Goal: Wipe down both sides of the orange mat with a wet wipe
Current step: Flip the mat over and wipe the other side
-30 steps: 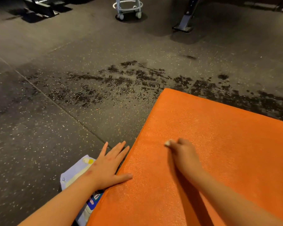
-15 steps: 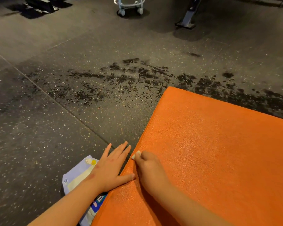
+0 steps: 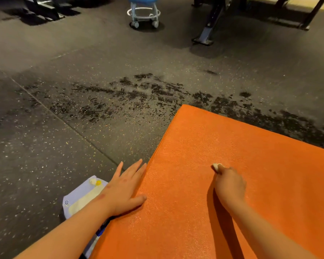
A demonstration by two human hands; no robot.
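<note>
The orange mat (image 3: 251, 184) lies flat on the dark rubber floor and fills the lower right of the view. My right hand (image 3: 230, 186) is curled round a small white wet wipe (image 3: 216, 166), which pokes out past the knuckles and presses on the mat's top. My left hand (image 3: 125, 189) lies flat with straight fingers along the mat's left edge, thumb on the orange surface. A pale blue wet wipe pack (image 3: 82, 199) sits on the floor under my left wrist, partly hidden by the arm.
Dark wet streaks (image 3: 148, 94) mark the floor beyond the mat's far corner. A small wheeled blue stool (image 3: 143, 14) and the foot of a gym machine (image 3: 204, 38) stand at the back. More equipment frames line the top edge.
My right hand slid the wipe from the mat's left edge, beside my left hand, back to the right toward the mat's middle. My left hand has stayed in place.
</note>
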